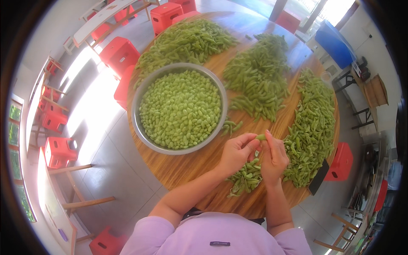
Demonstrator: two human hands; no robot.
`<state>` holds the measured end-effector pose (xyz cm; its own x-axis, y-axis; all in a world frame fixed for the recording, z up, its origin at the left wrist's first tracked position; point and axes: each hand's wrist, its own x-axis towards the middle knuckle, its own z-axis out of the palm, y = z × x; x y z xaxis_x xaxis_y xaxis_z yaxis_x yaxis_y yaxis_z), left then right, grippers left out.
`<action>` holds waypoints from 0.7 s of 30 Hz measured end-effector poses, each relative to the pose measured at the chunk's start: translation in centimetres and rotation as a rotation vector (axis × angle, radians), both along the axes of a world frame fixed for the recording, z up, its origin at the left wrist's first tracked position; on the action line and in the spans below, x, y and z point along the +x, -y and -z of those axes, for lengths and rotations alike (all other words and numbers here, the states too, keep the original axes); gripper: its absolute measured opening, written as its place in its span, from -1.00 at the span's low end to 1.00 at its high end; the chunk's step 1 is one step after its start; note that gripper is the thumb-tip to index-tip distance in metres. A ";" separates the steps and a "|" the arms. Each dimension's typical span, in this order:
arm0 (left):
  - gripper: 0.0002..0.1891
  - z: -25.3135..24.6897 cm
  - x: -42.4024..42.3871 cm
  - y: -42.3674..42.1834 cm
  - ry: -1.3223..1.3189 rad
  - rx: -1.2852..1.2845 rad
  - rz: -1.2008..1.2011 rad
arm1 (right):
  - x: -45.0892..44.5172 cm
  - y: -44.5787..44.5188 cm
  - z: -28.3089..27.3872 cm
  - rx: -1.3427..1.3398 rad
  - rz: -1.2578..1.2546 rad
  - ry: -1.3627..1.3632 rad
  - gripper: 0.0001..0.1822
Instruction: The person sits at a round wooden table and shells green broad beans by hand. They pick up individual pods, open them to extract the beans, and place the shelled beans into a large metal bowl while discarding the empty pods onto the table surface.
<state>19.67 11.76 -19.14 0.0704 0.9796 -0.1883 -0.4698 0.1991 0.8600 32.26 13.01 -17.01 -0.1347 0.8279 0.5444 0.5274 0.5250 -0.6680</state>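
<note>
Between my fingertips is a green soybean pod (260,137), gripped from both sides. My left hand (239,149) pinches one end and my right hand (274,156) the other, just above the wooden table. Below them lies a small heap of pods that look split open (247,178). To the left of my hands stands a wide metal basin (136,129), nearly full of shelled green soybeans (181,110). A few loose pods (232,126) rest against the basin's right side.
On the round wooden table (178,169) lie a pod heap at the back left (194,38), another in the middle (259,73) and a long one along the right (310,134). A dark flat object (318,177) sits at the right edge. Red plastic stools (119,55) surround the table.
</note>
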 end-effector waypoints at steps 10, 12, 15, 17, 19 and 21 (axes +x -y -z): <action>-0.79 -1.0 -1.4 -0.7 -0.615 0.340 0.181 | 4.8 -1.2 -3.7 -0.419 -0.191 0.228 -0.78; -0.79 -1.1 -1.2 -0.6 -0.515 0.295 0.211 | 4.9 -1.2 -3.8 -0.581 -0.227 0.138 -0.74; -0.79 -0.5 -1.0 -0.5 -0.334 0.261 0.225 | 5.1 -0.9 -2.8 -0.820 -0.314 -0.249 -0.72; -0.79 0.2 -0.5 -0.3 -0.295 0.372 0.150 | 5.0 -0.5 -0.3 -0.983 -0.363 -0.713 -0.72; -0.80 0.8 0.4 0.3 -0.362 0.474 -0.016 | 3.9 -0.2 0.1 -1.030 -0.385 -0.966 -0.74; -0.79 1.1 1.1 0.7 -0.530 0.610 -0.177 | 2.8 0.2 0.1 -1.126 -0.368 -1.141 -0.74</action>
<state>20.79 11.08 -20.26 -0.0431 0.9088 0.4150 0.0481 -0.4130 0.9094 35.11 12.82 -17.16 -0.3775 0.8678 -0.3232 -0.5106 -0.4862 -0.7092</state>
